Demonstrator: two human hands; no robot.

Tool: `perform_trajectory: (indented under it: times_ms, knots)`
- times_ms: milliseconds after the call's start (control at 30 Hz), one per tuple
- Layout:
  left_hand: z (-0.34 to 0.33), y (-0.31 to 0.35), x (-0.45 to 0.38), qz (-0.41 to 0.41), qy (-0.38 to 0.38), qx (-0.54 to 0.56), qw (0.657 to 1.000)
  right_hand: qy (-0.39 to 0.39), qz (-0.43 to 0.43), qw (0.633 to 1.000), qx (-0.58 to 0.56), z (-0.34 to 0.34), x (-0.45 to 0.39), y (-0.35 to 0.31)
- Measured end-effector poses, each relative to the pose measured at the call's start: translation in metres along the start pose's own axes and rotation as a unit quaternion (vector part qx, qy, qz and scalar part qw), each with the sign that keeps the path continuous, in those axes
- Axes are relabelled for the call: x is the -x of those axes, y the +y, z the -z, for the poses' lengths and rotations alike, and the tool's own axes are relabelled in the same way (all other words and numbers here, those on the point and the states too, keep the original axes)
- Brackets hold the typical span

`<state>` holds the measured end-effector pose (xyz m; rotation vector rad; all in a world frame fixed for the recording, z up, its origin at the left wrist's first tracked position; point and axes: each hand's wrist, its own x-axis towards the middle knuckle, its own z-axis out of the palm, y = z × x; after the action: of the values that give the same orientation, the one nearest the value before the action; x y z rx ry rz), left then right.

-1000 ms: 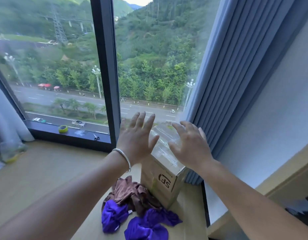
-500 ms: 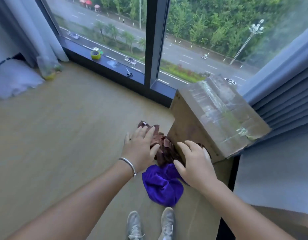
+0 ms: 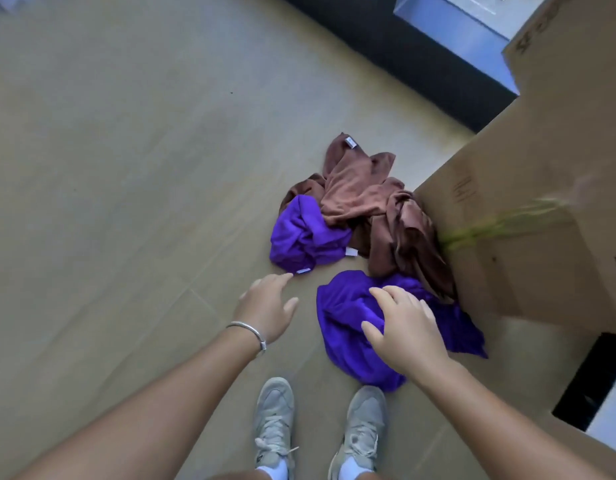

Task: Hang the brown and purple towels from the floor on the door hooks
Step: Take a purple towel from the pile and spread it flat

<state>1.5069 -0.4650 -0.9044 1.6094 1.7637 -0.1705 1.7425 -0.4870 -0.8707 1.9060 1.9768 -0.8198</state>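
Towel heap: the brown towels (image 3: 375, 206) and two purple towels are seen crumpled together on the floor (image 3: 109, 168), pressed up against the side of a cardboard box (image 3: 528, 216), just ahead of the grey shoes (image 3: 275, 417).

Near purple towel (image 3: 348, 327): it is found directly under the right hand, its bulk running from the shoes diagonally out towards the box.

Far purple towel (image 3: 303, 233): it is bunched at the left edge of the heap, partly overlapped by brown cloth.

Right hand (image 3: 407, 327): it is held over the near purple towel with fingers spread and nothing gripped; whether the fingertips touch the cloth cannot be told.

Left hand (image 3: 268, 306): fingers are relaxed and empty, the tips just short of the far purple towel's white tag (image 3: 303, 270).

Deciding relation: each hand is judged nearer to its own purple towel; the brown cloth lies beyond both.

Door hooks: none are in view.

Writing: small white tags are seen on the towels, too small to be read; dark print on the box is blurred and cannot be made out.
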Motion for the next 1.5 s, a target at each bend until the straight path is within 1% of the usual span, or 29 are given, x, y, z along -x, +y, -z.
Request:
perform_trajectory:
  times_ms: [100,200,300,367,467,533,600,667,700,767,833,867,933,1067,1133,1267,1333,1433,1500]
  knots:
    - [-0.045,-0.033,-0.045,0.011,0.000,0.008,1.000,0.000,0.034,0.999,0.019,-0.052,-0.053,0.003]
    - [-0.082,-0.058,-0.094,0.001,-0.023,0.002,1.000,0.012,0.076,0.996,0.036,-0.099,-0.109,0.003]
    - [-0.113,-0.071,-0.148,-0.033,-0.028,0.003,0.999,0.026,0.122,0.990,0.070,-0.139,-0.171,0.007]
    - [-0.133,-0.072,-0.186,-0.071,-0.020,-0.027,0.997,0.038,0.137,0.985,0.094,-0.161,-0.213,0.011]
    - [-0.158,-0.067,-0.232,-0.101,0.009,-0.096,0.990,0.072,0.147,0.978,0.126,-0.183,-0.266,0.022]
    - [-0.171,-0.069,-0.251,-0.086,0.044,-0.150,0.984,0.103,0.161,0.971,0.145,-0.195,-0.290,0.030]
    - [-0.176,-0.076,-0.264,-0.064,0.076,-0.220,0.970,0.129,0.172,0.962,0.168,-0.201,-0.306,0.034]
    - [-0.173,-0.085,-0.272,-0.065,0.109,-0.245,0.961,0.148,0.179,0.959,0.162,-0.199,-0.316,0.033]
    - [-0.169,-0.088,-0.276,-0.073,0.123,-0.238,0.961,0.157,0.182,0.961,0.135,-0.196,-0.319,0.032]
    - [-0.158,-0.095,-0.279,-0.089,0.131,-0.166,0.973,0.165,0.186,0.968,0.016,-0.191,-0.320,0.033]
    - [-0.148,-0.104,-0.278,-0.079,0.114,-0.050,0.989,0.139,0.177,0.964,-0.145,-0.186,-0.316,0.037]
    - [-0.143,-0.108,-0.277,-0.072,0.106,0.008,0.992,0.119,0.166,0.957,-0.205,-0.183,-0.315,0.040]
    - [-0.136,-0.115,-0.275,-0.073,0.112,0.107,0.985,0.105,0.145,0.947,-0.267,-0.177,-0.316,0.041]
    - [-0.117,-0.114,-0.276,-0.080,0.174,0.232,0.954,0.067,0.092,0.919,-0.378,-0.156,-0.324,0.034]
    - [-0.107,-0.110,-0.277,-0.077,0.189,0.289,0.935,0.041,0.085,0.904,-0.417,-0.144,-0.326,0.029]
    - [-0.086,-0.108,-0.278,-0.047,0.165,0.428,0.887,0.007,0.079,0.869,-0.489,-0.126,-0.323,0.028]
    - [-0.075,-0.111,-0.279,-0.032,0.203,0.469,0.859,-0.016,0.070,0.861,-0.503,-0.121,-0.320,0.030]
    - [-0.059,-0.115,-0.282,-0.017,0.261,0.507,0.821,-0.037,0.067,0.883,-0.464,-0.113,-0.318,0.033]
    - [-0.048,-0.116,-0.282,-0.016,0.270,0.520,0.810,-0.038,0.082,0.915,-0.394,-0.105,-0.319,0.031]
